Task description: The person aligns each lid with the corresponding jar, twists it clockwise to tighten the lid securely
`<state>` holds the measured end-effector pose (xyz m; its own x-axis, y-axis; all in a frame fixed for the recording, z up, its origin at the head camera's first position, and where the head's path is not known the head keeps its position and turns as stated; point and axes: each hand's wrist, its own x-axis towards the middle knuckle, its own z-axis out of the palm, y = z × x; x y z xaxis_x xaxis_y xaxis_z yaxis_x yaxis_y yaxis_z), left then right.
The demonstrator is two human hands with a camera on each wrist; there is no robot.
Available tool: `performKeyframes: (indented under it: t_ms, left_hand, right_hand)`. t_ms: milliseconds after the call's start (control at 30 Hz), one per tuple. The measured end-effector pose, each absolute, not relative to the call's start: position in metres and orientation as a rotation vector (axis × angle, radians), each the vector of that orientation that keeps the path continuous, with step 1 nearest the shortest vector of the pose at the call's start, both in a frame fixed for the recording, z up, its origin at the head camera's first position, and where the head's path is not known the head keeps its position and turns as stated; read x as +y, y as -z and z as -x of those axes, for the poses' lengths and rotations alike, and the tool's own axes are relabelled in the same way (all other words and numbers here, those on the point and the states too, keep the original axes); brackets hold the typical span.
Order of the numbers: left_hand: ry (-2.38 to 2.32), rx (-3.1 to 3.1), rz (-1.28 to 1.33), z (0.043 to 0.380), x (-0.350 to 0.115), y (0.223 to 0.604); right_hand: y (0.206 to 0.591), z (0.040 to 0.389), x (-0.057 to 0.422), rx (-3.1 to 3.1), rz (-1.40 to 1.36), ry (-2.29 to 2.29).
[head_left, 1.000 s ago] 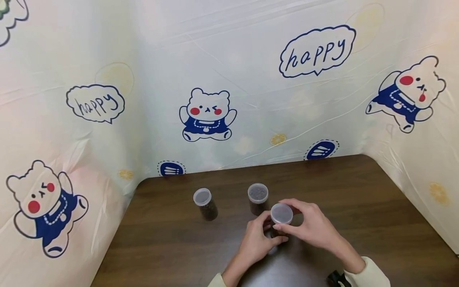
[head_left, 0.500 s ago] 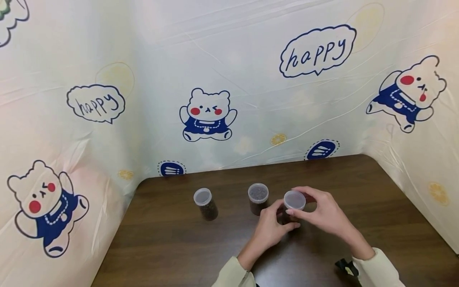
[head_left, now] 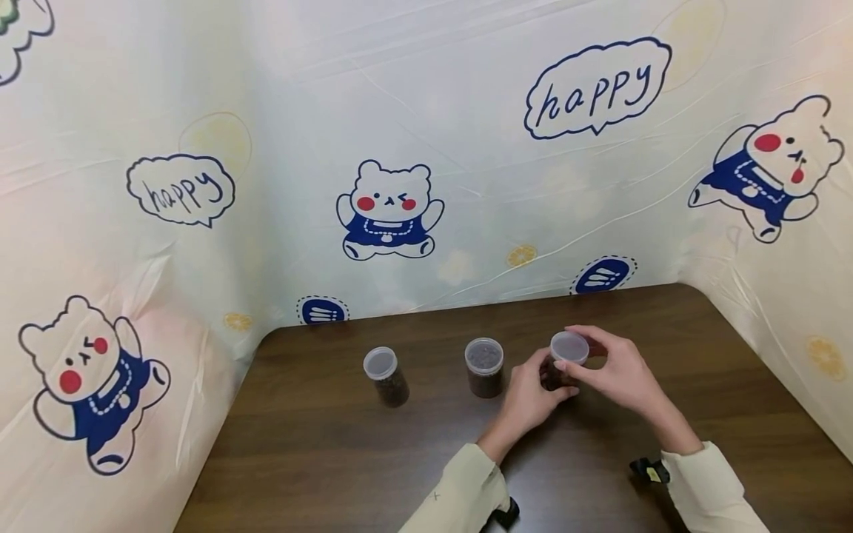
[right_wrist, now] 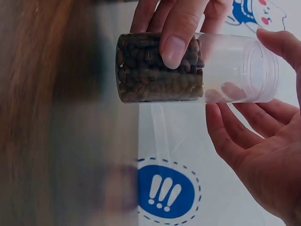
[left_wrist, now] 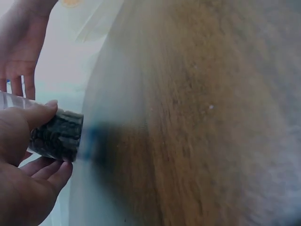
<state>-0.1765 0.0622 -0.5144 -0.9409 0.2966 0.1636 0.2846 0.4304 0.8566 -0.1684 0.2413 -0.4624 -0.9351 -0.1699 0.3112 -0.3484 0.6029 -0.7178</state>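
Observation:
A clear plastic jar (right_wrist: 221,56), partly filled with dark brown coffee beans (right_wrist: 155,80), stands upright between both hands at the right of the row. My left hand (head_left: 529,396) grips its lower part, thumb in front and fingers behind. Higher up, my right hand (head_left: 623,374) holds the jar around its lidded top (head_left: 569,346), thumb on the near side. In the left wrist view the jar's base (left_wrist: 70,136) is close to the tabletop; whether it touches I cannot tell. Left of the hands stand a middle jar (head_left: 485,377) and a left jar (head_left: 392,389), both lidded with dark contents.
The brown wooden table (head_left: 320,459) has a rounded back edge. Pale cloth walls (head_left: 466,133) printed with bears and lettering enclose it at the back and sides. A black wrist device (head_left: 649,471) sits by the right sleeve.
Both hands have carried the held jar rightward and toward the back, away from the middle jar. The other two jars keep their places on the table; the head view has shifted slightly.

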Motion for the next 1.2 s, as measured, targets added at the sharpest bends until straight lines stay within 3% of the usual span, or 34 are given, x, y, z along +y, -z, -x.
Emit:
performKeyframes:
  t_ms: [667, 1200]
  left_hand:
    - [-1.526, 2.689, -0.572, 0.204, 0.083, 0.532]
    - [-1.522, 2.731, -0.543, 0.205, 0.088, 0.533]
  right_hand:
    - [0.473, 0.189, 0.262, -2.656, -0.339, -1.260]
    - [0.474, 0.190, 0.264, -2.667, -0.369, -1.271]
